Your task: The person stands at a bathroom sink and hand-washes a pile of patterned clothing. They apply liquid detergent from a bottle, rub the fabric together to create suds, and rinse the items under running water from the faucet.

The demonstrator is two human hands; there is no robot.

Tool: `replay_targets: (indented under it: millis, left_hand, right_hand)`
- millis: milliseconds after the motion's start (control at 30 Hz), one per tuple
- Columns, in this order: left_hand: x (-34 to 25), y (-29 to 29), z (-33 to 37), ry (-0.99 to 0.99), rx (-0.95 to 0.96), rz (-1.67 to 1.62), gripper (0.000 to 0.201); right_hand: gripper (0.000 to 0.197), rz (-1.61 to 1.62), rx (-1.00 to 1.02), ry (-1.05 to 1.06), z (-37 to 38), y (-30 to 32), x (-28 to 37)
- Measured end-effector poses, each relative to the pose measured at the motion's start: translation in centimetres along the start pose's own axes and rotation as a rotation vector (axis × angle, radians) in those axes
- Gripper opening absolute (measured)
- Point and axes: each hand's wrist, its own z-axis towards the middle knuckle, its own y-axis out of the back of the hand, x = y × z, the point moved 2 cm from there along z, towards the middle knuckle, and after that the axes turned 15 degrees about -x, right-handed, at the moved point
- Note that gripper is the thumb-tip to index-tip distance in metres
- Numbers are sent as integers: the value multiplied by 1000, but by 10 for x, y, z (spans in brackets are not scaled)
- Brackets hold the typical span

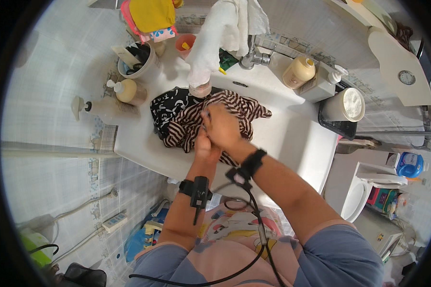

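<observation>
In the white sink (292,138) lies a bunched, brown-and-cream striped cloth (187,122), probably a garment. A black cloth with white printing (170,110) sits against its left side. My right hand (222,126) is closed over the striped cloth, its fingers curled and slightly blurred. Pressed up against it from the lower left, my left hand (204,143) is closed too, its fingers partly hidden behind the right hand. Folds of the striped fabric show all around both hands. Just beyond them, a small clear cup (200,90) stands close to the cloths, beneath a hanging white towel (220,40).
A chrome faucet (255,58) rises at the sink's back. Pump bottles (129,92) and a white bucket of tools (138,62) stand left. A cream bottle (299,71) and a tub of white powder (342,105) line the right. Black cables (256,215) hang from my wrist straps.
</observation>
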Motion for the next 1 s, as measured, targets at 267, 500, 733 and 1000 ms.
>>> replay_targets:
  millis: [267, 500, 733, 1000]
  left_hand:
    - [-22, 48, 29, -155, 458, 13, 46]
    - [8, 23, 5, -73, 22, 15, 35]
    - [-18, 15, 10, 106, 0, -148, 34]
    - [0, -24, -6, 5, 145, 222, 55]
  right_hand:
    - [23, 188, -44, 145, -40, 14, 28]
    - [30, 288, -186, -288, 17, -4, -57]
    - [17, 1404, 42, -1032, 1, 32, -64]
    - [43, 581, 49, -69, -5, 35, -57]
